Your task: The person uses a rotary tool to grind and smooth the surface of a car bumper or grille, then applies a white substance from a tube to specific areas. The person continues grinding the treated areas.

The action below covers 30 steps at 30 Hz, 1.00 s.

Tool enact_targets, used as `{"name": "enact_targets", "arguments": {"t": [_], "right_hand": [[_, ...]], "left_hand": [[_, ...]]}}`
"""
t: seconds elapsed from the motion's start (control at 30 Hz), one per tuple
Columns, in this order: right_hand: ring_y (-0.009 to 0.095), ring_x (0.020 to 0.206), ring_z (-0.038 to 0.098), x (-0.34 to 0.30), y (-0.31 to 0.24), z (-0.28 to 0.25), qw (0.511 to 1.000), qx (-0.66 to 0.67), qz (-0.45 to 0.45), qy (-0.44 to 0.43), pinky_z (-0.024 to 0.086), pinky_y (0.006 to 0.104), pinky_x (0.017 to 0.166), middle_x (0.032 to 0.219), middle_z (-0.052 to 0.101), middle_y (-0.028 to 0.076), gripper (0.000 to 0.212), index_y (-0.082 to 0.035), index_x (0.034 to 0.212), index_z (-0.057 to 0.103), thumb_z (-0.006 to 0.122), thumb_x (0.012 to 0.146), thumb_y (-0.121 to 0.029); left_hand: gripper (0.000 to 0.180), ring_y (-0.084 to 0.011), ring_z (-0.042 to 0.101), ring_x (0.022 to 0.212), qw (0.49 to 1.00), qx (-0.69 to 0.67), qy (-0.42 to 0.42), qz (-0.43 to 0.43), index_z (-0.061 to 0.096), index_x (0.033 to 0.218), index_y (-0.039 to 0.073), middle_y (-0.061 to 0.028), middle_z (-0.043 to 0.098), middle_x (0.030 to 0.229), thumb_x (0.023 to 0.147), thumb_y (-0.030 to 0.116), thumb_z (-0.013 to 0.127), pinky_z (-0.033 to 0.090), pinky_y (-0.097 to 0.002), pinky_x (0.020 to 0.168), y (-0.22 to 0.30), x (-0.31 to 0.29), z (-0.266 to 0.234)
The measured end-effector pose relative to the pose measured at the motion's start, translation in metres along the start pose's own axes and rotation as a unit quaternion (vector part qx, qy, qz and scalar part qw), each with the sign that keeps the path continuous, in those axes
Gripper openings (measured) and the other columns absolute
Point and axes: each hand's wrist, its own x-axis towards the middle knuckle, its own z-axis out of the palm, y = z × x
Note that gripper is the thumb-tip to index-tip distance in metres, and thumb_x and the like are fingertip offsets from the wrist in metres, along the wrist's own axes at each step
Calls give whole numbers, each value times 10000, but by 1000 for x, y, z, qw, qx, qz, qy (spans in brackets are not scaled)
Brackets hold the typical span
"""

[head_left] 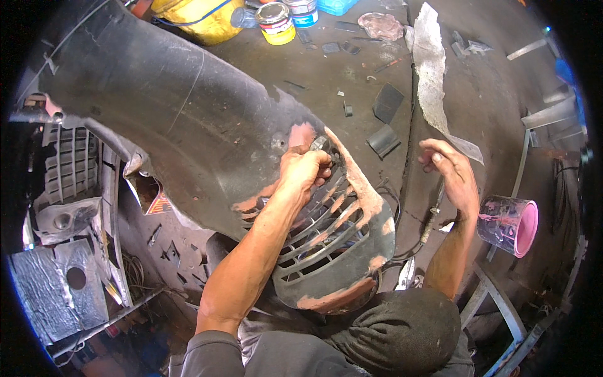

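A large dark grey car bumper [213,113] lies across my lap, with pink filler patches around its slatted grille [326,251]. My left hand [304,168] is closed at the bumper's edge, just above the grille. A small greyish piece [321,147] shows by its fingertips; I cannot make out what it is or whether it is loose. Next to that hand, a pink filler patch [302,134] covers part of the bumper. My right hand [449,169] hangs apart from the bumper on the right, fingers loosely bent and spread, holding nothing.
A pink-stained pot [507,225] stands right of my right forearm. An air hose with a metal fitting [431,225] runs over the floor. Dark plastic scraps [387,103] and a crumpled pale strip [429,69] lie ahead. Tins [275,24] and a yellow bucket [200,19] stand beyond the bumper.
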Motion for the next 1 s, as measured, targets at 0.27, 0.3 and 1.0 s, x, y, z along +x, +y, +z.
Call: {"name": "enact_targets", "arguments": {"t": [0.27, 0.3, 1.0], "right_hand": [[194, 945, 660, -31, 32, -9, 993, 68, 75, 57, 536, 337, 836, 1026, 710, 132, 347, 31, 1201, 684, 515, 983, -180], [195, 948, 661, -33, 33, -8, 993, 71, 77, 57, 536, 337, 836, 1025, 709, 134, 349, 31, 1203, 683, 517, 984, -183], [179, 980, 679, 4, 43, 71, 970, 213, 9, -116, 528, 317, 908, 1073, 721, 109, 333, 57, 1176, 678, 537, 1031, -208]], "left_hand": [[139, -153, 668, 651, 1000, -4, -3, -7, 672, 962, -18, -94, 708, 834, 837, 43, 686, 498, -269, 526, 0, 2, -4], [141, -154, 669, 654, 1000, 2, -1, -6, 675, 961, -18, -94, 710, 837, 837, 47, 688, 499, -272, 531, 1, 1, -3], [327, -140, 656, 608, 1000, 3, -1, 18, 654, 1100, -68, -97, 717, 813, 790, 17, 714, 468, -268, 492, 4, -5, 1]]}}
